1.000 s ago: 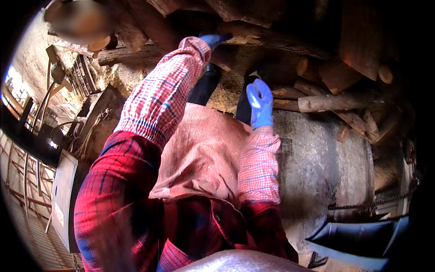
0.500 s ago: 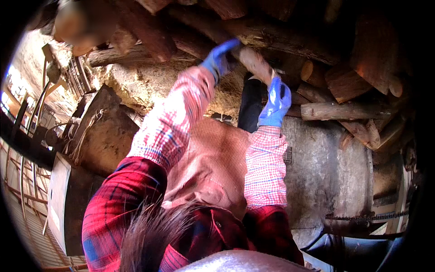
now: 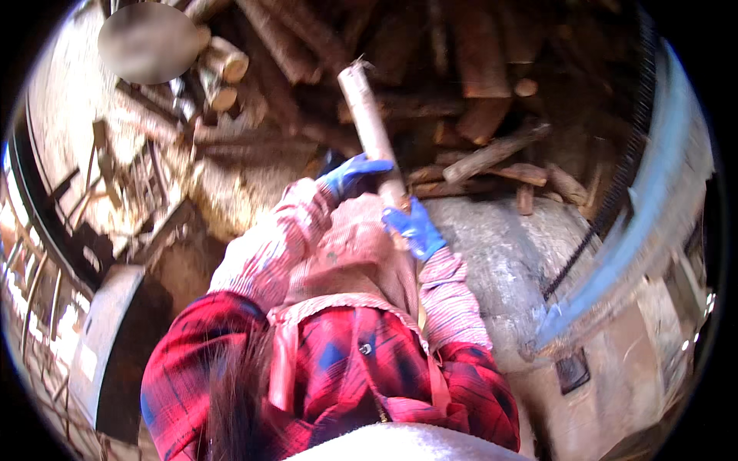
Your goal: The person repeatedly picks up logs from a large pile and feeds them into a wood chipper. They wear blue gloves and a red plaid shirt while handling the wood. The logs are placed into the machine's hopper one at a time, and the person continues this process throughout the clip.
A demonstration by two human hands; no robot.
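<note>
A long, pale-barked log slants up and away in front of my body, its far end ragged. Around its near end the fingers of my right hand, in a blue glove, are closed. My left hand, gloved the same way, is on the log's left side a little farther along, a finger reaching over the bark. Its palm side is hidden, but it seems to grip the log. Checked sleeve covers show on both forearms, and a pinkish apron lies below them.
A heap of logs and split wood fills the far side. Loose sticks lie by a grey, worn surface at my right. Farther right runs a long blue edge beside a dark ridged strip. A metal-sided box stands left.
My left hand has come onto the log, from apart with fingers outstretched. Both hands are now nearer my body, and the log points away from me. The whole view has shifted.
</note>
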